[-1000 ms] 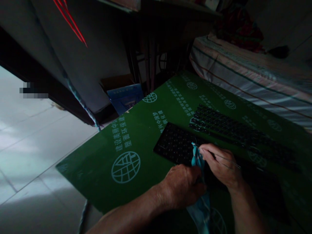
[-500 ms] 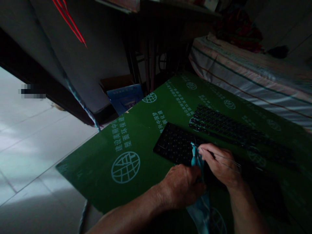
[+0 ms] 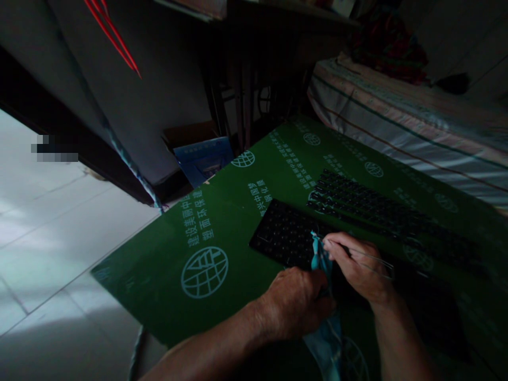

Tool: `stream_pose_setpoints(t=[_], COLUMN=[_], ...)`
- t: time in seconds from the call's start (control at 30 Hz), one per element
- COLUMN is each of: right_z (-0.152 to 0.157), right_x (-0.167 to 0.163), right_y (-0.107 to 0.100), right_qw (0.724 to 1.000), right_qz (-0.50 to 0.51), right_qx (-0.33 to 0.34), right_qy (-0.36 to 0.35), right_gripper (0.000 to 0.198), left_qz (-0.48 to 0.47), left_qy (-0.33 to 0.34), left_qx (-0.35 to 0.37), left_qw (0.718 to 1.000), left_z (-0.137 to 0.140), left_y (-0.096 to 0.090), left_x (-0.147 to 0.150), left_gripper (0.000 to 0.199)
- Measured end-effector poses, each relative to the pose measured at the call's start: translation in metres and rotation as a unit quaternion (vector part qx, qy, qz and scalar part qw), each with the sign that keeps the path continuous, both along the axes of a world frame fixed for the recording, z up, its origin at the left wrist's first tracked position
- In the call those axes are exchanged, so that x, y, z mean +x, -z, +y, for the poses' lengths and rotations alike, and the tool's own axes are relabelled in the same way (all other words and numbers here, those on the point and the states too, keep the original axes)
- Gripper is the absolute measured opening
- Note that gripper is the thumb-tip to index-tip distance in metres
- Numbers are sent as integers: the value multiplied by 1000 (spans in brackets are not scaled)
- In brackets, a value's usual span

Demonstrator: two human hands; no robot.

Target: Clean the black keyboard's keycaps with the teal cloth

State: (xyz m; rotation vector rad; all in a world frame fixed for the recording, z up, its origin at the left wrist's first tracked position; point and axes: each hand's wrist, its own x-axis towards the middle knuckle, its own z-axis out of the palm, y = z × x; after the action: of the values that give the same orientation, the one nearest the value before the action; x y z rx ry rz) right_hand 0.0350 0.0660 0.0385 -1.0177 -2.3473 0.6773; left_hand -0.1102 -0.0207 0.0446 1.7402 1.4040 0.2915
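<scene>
A black keyboard lies slanted on the green board, its right part dark and partly covered by my hands. My left hand is closed round a light-blue cloth, which hangs down toward the bottom of the view. A narrow twisted end of the cloth sticks up above my left fist, over the keyboard. My right hand pinches a thin looped metal wire tool, whose back end reaches past the knuckles. The right fingertips are right beside the cloth's twisted end; whether they also grip it, I cannot tell.
Rows of loose black keycaps lie on the green board behind the keyboard. A bed with a striped cover borders the far right. Beyond the board's far edge stands a box with a blue panel. Pale floor tiles show at left.
The back end of the wire tool has shifted slightly in my right hand. Otherwise both hands, the cloth and the keyboard look much the same.
</scene>
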Motion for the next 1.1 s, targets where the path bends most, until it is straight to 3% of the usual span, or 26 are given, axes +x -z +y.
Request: stream_pose_setpoints(t=[1.1], right_z=[0], right_x=[-1], right_y=[0], right_qw=[1000], right_qz=[3], right_qx=[0], right_qy=[-2], right_gripper=[17], left_qz=[-4], left_qy=[1], left_qx=[-8], left_qw=[1000], left_z=[-1], left_y=[1], left_x=[-1], left_gripper=[18])
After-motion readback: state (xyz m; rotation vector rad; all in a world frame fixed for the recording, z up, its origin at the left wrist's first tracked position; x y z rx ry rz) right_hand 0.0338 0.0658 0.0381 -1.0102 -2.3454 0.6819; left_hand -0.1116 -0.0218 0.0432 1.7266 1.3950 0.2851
